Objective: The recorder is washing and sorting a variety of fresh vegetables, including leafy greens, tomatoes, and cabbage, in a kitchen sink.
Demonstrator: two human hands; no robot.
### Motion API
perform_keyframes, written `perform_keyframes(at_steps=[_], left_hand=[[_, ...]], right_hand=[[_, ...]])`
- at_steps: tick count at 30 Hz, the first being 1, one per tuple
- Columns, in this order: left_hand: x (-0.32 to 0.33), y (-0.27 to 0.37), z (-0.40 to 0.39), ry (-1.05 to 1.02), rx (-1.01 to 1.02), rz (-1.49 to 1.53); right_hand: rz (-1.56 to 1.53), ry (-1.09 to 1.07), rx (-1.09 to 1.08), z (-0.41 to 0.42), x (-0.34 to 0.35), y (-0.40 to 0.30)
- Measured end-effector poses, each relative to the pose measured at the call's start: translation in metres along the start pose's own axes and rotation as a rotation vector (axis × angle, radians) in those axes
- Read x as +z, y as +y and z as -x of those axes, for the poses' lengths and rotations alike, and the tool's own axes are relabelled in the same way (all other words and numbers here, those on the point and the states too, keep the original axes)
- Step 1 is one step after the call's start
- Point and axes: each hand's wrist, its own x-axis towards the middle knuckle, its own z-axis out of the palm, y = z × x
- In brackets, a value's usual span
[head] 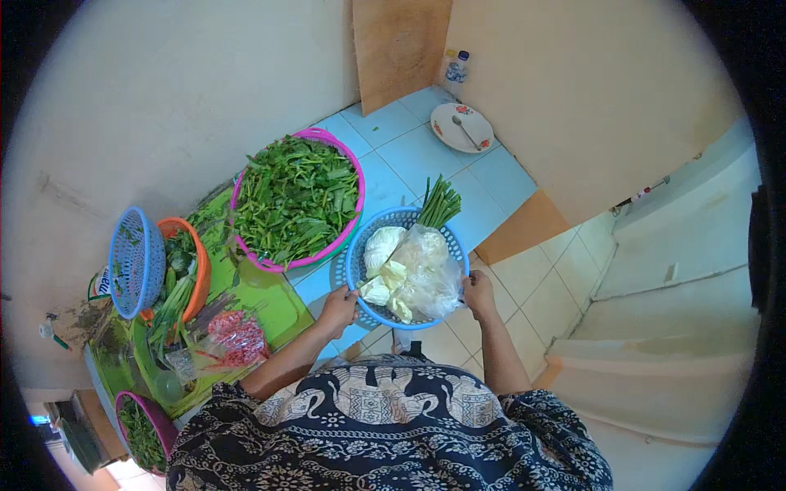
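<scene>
Between my hands is a blue perforated plastic basket (354,250), held over the edge of the tiled counter. My left hand (338,312) grips its rim at the lower left, and my right hand (479,294) grips the rim on the right. Inside lie pale cabbage heads (384,245) with loose leaves and a clear plastic bag (430,270) of pale contents that I cannot make out. A bundle of long green beans (439,204) sticks out past the far rim.
Left of the basket stands a pink basket (362,184) heaped with cut leafy greens. An orange basket (201,276) of vegetables, a tilted blue basket (136,264) and a bag of red chillies (236,340) are farther left. A plate (445,129) with a spoon sits at the back.
</scene>
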Motion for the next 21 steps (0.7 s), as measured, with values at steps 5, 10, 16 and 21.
perform_keyframes(at_steps=[5, 10, 16, 21], left_hand=[[0.062, 0.029, -0.032, 0.005, 0.047, 0.029], [0.114, 0.051, -0.086, 0.013, 0.077, 0.103], [0.106, 0.104, -0.051, 0.233, 0.672, -0.676], [0.007, 0.126, 0.008, 0.718, 0.87, 0.058]], right_hand=[[0.048, 0.047, -0.084, -0.059, -0.045, 0.018], [0.097, 0.137, -0.064, -0.126, -0.087, 0.015], [0.303, 0.554, -0.764, -0.146, -0.069, -0.113], [-0.096, -0.085, -0.77, -0.131, 0.03, -0.206]])
